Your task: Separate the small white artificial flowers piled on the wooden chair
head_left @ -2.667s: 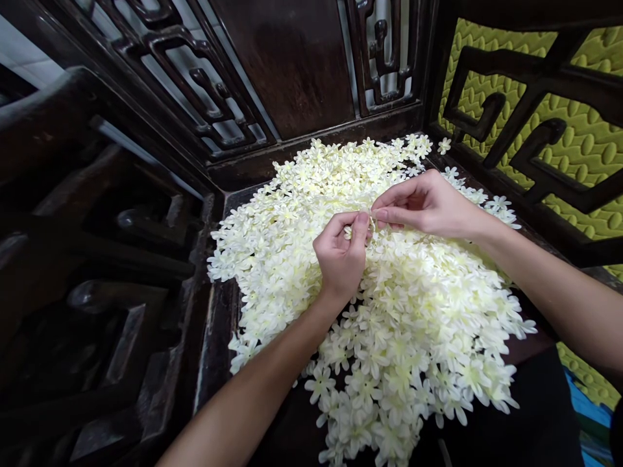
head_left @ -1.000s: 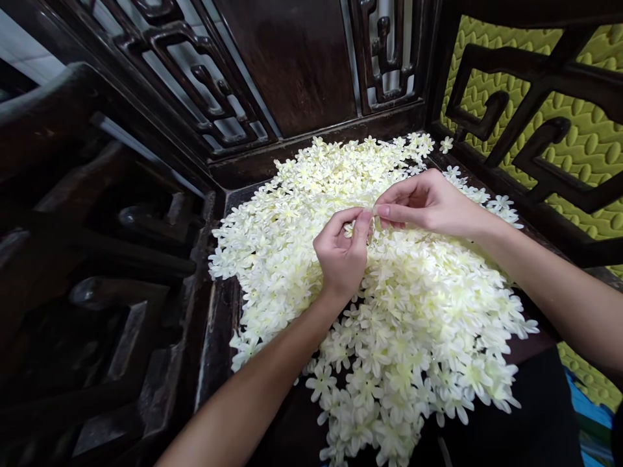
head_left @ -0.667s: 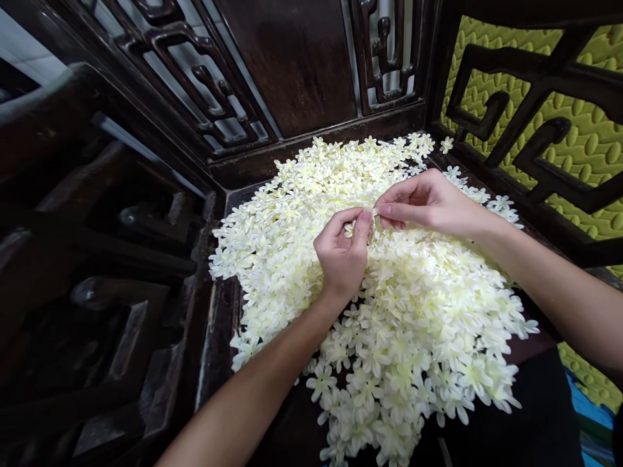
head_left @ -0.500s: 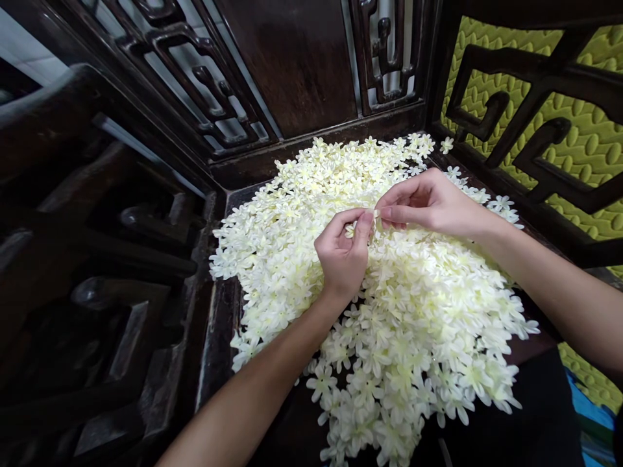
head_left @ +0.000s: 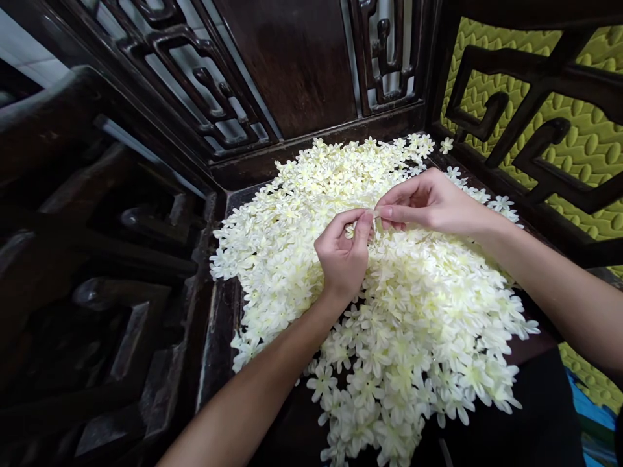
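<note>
A dark wooden seat (head_left: pixel 219 337) is carrying a wide heap of small cream-white flowers (head_left: pixel 413 324), which is spreading from the back corner toward the near edge. A carved backrest (head_left: pixel 292 71) of the same dark wood, with fretwork openings on either side of a plain panel, is rising behind the heap, and a fretwork side rail (head_left: pixel 530 97) is closing off the right. A green quilted mat (head_left: pixel 584 143) is showing through that rail. More dark carved wood (head_left: pixel 97 259) is standing to the left of the seat. No writing or brand is readable anywhere.

Above the middle of the heap, the left hand (head_left: pixel 341 253) is curling with thumb and forefinger pinching a single flower (head_left: pixel 372 217). The right hand (head_left: pixel 428 204) is meeting it fingertip to fingertip, thumb and forefinger pinching the same small flower from the other side. Both forearms are reaching in from the near edge.
</note>
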Motion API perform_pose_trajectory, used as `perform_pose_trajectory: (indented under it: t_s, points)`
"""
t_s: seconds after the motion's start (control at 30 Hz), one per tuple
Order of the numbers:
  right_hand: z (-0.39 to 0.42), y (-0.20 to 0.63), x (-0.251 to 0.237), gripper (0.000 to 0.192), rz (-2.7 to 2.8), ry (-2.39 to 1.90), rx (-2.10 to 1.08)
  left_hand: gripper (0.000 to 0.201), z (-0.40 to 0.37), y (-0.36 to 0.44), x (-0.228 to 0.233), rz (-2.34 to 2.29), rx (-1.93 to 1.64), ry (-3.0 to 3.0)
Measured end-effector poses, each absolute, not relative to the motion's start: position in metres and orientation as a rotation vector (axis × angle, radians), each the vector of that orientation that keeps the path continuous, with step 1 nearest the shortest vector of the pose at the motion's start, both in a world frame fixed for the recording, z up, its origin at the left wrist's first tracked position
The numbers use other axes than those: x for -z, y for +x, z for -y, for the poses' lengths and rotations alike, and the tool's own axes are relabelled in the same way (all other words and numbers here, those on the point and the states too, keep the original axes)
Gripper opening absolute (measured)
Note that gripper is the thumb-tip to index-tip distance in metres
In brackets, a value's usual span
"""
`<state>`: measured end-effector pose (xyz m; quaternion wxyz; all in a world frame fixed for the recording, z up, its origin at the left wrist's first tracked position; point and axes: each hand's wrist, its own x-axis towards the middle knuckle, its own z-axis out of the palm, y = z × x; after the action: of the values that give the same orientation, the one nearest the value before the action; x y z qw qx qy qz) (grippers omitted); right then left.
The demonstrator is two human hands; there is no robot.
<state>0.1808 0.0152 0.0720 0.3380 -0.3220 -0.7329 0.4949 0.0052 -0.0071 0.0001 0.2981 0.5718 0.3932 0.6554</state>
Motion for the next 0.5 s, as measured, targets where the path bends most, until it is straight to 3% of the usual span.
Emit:
perform_pose_trajectory:
  t_s: [0.5]
  points:
    - [-0.0152,0.1815,-0.0717,0.02,1.894,-0.81,-1.301,0.015,0.0067,0.0047,0.0001,-1.045,-1.736,1.533]
